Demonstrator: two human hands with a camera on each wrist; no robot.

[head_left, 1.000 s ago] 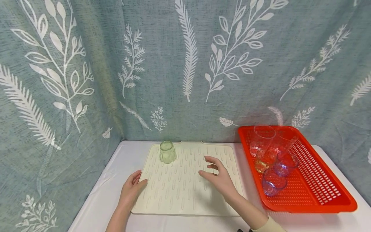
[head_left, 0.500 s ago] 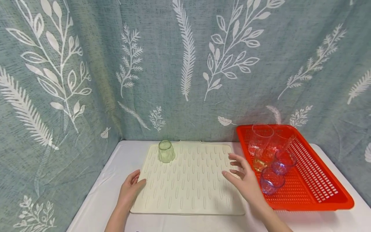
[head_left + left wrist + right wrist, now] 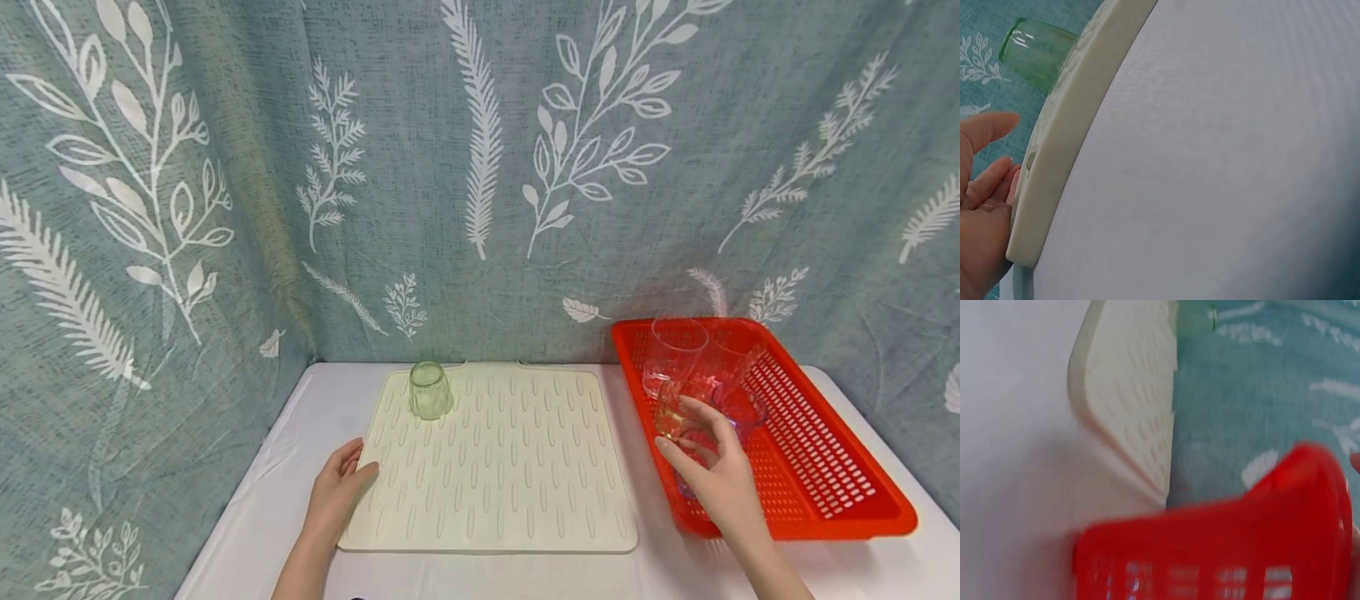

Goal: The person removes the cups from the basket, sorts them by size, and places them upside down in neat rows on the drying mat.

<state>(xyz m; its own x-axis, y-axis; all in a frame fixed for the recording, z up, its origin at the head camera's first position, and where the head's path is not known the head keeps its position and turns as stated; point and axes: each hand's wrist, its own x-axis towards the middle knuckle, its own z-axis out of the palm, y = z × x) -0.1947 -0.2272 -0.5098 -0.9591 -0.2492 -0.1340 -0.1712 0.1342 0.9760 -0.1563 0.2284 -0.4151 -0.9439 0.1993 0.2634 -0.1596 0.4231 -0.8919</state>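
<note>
My right hand (image 3: 716, 475) hovers over the left side of a red plastic basket (image 3: 873, 527), thumb and fingers spread apart. Beneath it, a bluish-purple glass (image 3: 684, 489) is mostly hidden; whether the hand touches it I cannot tell. A yellowish glass (image 3: 666, 412) lies just beyond the fingertips. My left hand (image 3: 337, 492) is at the left edge of a cream ridged drying mat (image 3: 495, 533), its thumb raised and its fingers against the edge in the left wrist view. On the mat's back left corner a green glass (image 3: 431, 393) stands upside down.
Further back in the basket are a tall clear glass (image 3: 671, 358), another clear one and a second purple glass (image 3: 752, 408). The basket's raised rim stands right of the mat on a white-covered table (image 3: 277, 450). A teal leaf-patterned curtain (image 3: 420, 208) closes off the back and left.
My right hand has moved right, from above the mat to over the glasses in the basket. The left hand stays at the mat's edge, and the green glass has not moved.
</note>
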